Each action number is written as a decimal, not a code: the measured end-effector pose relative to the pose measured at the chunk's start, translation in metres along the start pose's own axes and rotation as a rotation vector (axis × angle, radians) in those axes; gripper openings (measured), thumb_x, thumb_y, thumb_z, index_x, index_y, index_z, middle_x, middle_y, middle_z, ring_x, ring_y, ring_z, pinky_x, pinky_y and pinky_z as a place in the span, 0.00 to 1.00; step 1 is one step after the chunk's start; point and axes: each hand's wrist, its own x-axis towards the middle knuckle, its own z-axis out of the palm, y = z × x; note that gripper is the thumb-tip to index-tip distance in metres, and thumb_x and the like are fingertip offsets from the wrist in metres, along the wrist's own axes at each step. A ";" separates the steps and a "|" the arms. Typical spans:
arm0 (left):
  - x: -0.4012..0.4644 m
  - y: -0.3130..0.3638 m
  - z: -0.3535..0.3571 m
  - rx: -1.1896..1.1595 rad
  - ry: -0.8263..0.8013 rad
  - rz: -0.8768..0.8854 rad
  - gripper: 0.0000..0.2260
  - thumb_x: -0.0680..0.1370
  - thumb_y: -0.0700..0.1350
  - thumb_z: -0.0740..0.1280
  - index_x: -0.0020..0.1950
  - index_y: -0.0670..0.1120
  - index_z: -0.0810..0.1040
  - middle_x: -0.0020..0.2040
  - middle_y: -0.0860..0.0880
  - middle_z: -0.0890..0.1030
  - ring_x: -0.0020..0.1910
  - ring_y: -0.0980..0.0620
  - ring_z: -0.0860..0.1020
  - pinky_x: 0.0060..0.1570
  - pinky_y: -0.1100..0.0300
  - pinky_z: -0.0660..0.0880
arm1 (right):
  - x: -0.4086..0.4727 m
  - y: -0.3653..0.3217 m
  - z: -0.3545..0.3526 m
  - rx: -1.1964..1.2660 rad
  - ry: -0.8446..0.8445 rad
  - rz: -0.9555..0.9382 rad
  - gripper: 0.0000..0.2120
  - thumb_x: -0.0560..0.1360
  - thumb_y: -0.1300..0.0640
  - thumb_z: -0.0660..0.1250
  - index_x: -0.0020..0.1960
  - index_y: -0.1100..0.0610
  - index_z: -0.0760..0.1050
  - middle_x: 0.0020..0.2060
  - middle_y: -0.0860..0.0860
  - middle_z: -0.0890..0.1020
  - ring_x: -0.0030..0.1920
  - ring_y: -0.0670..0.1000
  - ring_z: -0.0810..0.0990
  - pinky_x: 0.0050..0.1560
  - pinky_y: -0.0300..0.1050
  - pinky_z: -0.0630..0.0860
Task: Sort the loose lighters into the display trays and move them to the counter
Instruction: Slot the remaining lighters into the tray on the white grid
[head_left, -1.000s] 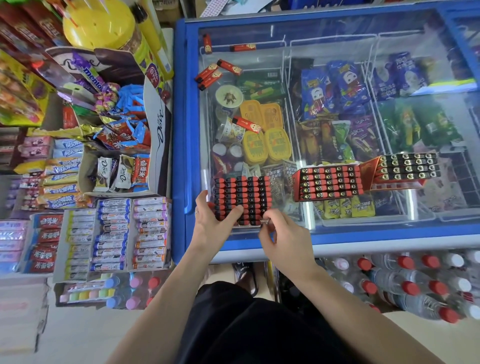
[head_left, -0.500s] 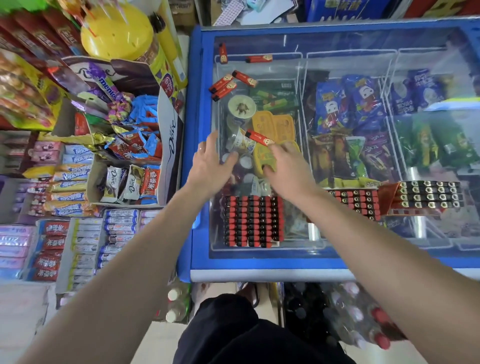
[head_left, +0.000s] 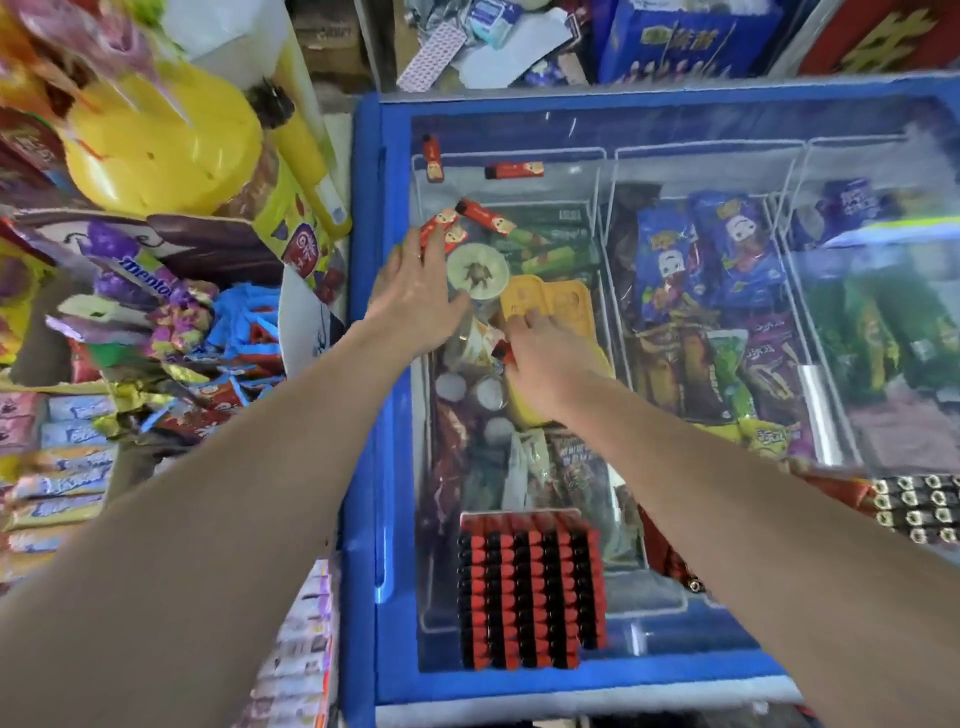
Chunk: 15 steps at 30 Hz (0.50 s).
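on the freezer lid (head_left: 675, 124), a loose lighter (head_left: 503, 352) is pinched by the right hand (head_left: 545, 358); the left hand (head_left: 415, 301) is laid flat, fingers together, beside two lighters (head_left: 441, 228).

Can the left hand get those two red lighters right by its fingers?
Probably yes. The left hand lies open on the freezer lid, fingertips already at the nearest lighter; the second lighter lies just beyond, nothing between.

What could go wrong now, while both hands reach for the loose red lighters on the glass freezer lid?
1. The right hand pinches a small red lighter; on smooth glass a weak grip might let it slide.
2. The left hand reaches flat toward two red lighters and may push them farther.
3. The full red-and-black lighter tray sits close beside the right forearm, which could knock it.
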 end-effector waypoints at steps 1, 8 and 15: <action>0.012 -0.001 -0.002 0.044 -0.001 0.011 0.36 0.84 0.53 0.63 0.84 0.43 0.47 0.84 0.38 0.50 0.82 0.37 0.51 0.80 0.44 0.53 | 0.008 0.001 -0.001 0.047 -0.014 -0.012 0.20 0.83 0.56 0.63 0.72 0.61 0.67 0.63 0.59 0.74 0.63 0.61 0.75 0.60 0.55 0.76; 0.078 -0.016 -0.008 0.346 0.009 0.000 0.30 0.83 0.53 0.65 0.79 0.42 0.59 0.74 0.37 0.67 0.72 0.36 0.67 0.69 0.44 0.63 | 0.088 0.015 -0.035 0.453 0.163 0.133 0.13 0.83 0.61 0.61 0.65 0.67 0.68 0.60 0.64 0.75 0.56 0.63 0.77 0.46 0.47 0.66; 0.104 -0.015 -0.013 0.575 0.002 0.140 0.18 0.80 0.42 0.66 0.68 0.39 0.67 0.59 0.40 0.80 0.54 0.38 0.81 0.57 0.45 0.71 | 0.148 0.020 -0.063 0.271 0.093 0.095 0.20 0.82 0.53 0.61 0.70 0.61 0.66 0.66 0.60 0.69 0.61 0.65 0.77 0.57 0.56 0.75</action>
